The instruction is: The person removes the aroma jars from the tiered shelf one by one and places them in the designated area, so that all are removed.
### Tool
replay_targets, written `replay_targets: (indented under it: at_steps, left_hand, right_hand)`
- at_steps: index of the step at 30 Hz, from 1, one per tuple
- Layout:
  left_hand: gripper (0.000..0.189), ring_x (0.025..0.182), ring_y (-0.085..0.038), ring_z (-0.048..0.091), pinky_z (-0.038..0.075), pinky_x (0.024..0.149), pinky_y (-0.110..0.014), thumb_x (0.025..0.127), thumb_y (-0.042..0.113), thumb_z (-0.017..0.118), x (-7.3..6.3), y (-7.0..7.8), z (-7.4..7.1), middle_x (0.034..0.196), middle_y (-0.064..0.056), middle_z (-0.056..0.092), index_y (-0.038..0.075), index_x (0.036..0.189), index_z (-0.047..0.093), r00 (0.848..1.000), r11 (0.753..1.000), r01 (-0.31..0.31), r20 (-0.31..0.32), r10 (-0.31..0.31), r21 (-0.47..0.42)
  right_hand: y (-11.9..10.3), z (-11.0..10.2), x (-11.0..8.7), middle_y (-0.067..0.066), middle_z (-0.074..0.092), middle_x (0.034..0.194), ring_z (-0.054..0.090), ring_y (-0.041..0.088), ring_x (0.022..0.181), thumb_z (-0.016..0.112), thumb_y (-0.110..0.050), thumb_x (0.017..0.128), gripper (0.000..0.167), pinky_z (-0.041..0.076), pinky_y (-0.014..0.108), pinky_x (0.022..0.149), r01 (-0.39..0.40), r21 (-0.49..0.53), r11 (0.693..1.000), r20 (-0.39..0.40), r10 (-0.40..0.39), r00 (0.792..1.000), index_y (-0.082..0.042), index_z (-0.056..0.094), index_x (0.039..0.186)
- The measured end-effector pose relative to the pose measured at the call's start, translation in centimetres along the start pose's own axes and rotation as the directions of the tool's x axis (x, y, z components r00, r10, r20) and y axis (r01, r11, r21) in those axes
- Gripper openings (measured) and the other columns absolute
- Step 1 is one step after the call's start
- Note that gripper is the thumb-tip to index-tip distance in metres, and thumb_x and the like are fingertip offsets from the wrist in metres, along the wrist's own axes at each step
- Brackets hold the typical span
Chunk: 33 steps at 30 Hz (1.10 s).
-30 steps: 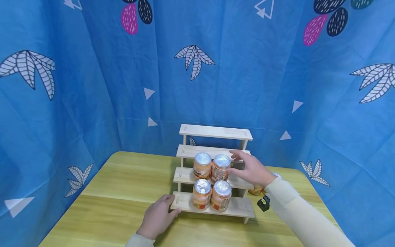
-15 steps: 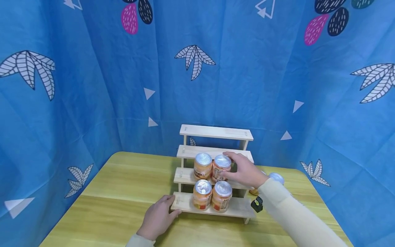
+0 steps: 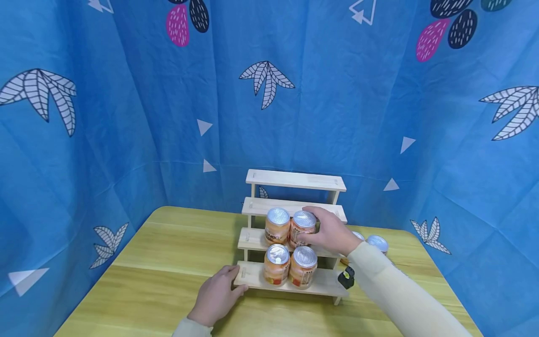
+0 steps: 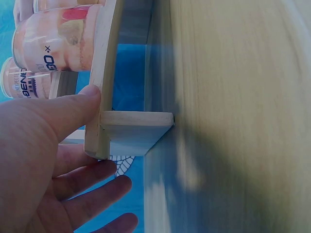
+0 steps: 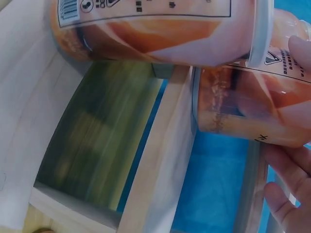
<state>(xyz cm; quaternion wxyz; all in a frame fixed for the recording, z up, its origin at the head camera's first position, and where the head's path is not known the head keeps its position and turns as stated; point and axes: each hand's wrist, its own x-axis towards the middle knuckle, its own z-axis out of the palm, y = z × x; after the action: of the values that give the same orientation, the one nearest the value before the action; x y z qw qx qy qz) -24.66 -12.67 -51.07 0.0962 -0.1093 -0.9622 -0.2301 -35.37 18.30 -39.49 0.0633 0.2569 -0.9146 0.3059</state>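
Note:
A tiered wooden display stand (image 3: 326,282) stands on the table. My left hand (image 3: 215,295) pinches the left end of its lowest board, the thumb (image 4: 73,111) lying on the board and the other fingers spread beyond it. My right hand (image 3: 332,233) holds the right-hand can (image 3: 304,219) on the second step, thumb at its near side and fingers round the far side. This can has a silver lid and an orange label. Touching it on the left is a matching can (image 3: 276,230). Two more cans, left (image 3: 276,272) and right (image 3: 302,274), stand on the lowest step.
More silver-lidded cans (image 3: 377,242) stand on the table right of the stand, partly hidden by my right sleeve (image 3: 391,281). A small black device (image 3: 346,278) sits at the right wrist. Blue patterned cloth (image 3: 269,135) surrounds the wooden table (image 3: 177,243).
My right hand has moved slightly left and closed round the second-step can, which it stood beside with fingers apart. More of the cans behind the sleeve show. The left hand stays put.

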Motion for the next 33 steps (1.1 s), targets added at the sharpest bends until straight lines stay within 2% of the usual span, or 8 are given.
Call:
replay_targets:
  at_steps: [6,18,23,33]
  left_hand:
    - [0.064,0.105,-0.033,0.069,0.059,0.083,-0.049,0.089,0.042,0.076,0.1,0.1,0.2,0.13,-0.019,0.064,-0.004,0.132,0.063,1.0,1.0,-0.005,0.007,0.005,0.0]
    - [0.065,0.107,-0.036,0.067,0.058,0.086,-0.051,0.089,0.041,0.076,0.2,0.4,0.1,0.131,-0.019,0.063,-0.004,0.133,0.062,1.0,1.0,0.007,0.008,-0.007,-0.006]
    - [0.066,0.107,-0.035,0.068,0.058,0.086,-0.05,0.089,0.043,0.076,-0.1,0.1,0.4,0.132,-0.018,0.063,-0.002,0.134,0.062,1.0,1.0,0.021,0.004,-0.021,-0.004]
    - [0.064,0.104,-0.034,0.069,0.059,0.083,-0.049,0.088,0.041,0.077,-0.1,0.1,0.4,0.127,-0.018,0.065,-0.004,0.132,0.063,0.999,1.0,-0.003,-0.034,0.004,0.021]
  right_hand:
    - [0.3,-0.2,-0.5,0.009,0.063,0.131,0.065,0.025,0.112,0.085,-0.047,0.079,0.08,0.057,0.047,0.092,-0.055,0.031,0.998,-0.026,0.056,0.998,-0.01,0.052,0.142]
    - [2.2,-1.7,-1.7,0.009,0.064,0.125,0.065,0.026,0.106,0.086,-0.039,0.08,0.076,0.059,0.045,0.086,-0.072,0.08,0.994,-0.08,0.078,0.994,-0.01,0.051,0.141]
    - [3.1,-2.4,-2.6,0.01,0.064,0.124,0.064,0.028,0.107,0.085,-0.042,0.081,0.078,0.058,0.048,0.086,-0.088,0.047,0.995,-0.092,0.092,0.992,-0.01,0.05,0.142]
    - [4.8,-3.9,-4.3,0.014,0.06,0.128,0.062,0.032,0.111,0.084,-0.041,0.082,0.081,0.058,0.05,0.087,-0.151,0.041,0.988,-0.111,0.154,0.982,-0.007,0.047,0.145]
